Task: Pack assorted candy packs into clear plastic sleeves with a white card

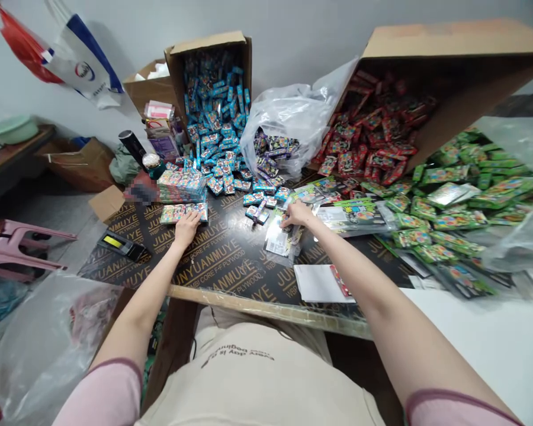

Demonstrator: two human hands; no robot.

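Note:
My left hand (188,229) rests on the near edge of a row of small colourful packs (171,214), its fingers stretched out over them. Just behind that row lies a stack of similar wrapped packs (182,184). My right hand (300,213) is closed, its fingers curled down on a clear plastic packet (277,241) with a pale label; the fingertips are partly hidden. Between the hands lie loose small blue boxes (257,214), one with a purple box across it. Right of my right hand are flat printed packets (355,214) with green and black tops.
Blue boxes spill from a carton (247,53); red packs fill a larger carton (453,44). A clear bag (288,106) holds purple packs. Green packs (453,222) are heaped right. White paper (317,283) lies near the table edge; a black tape dispenser (122,244) stands left.

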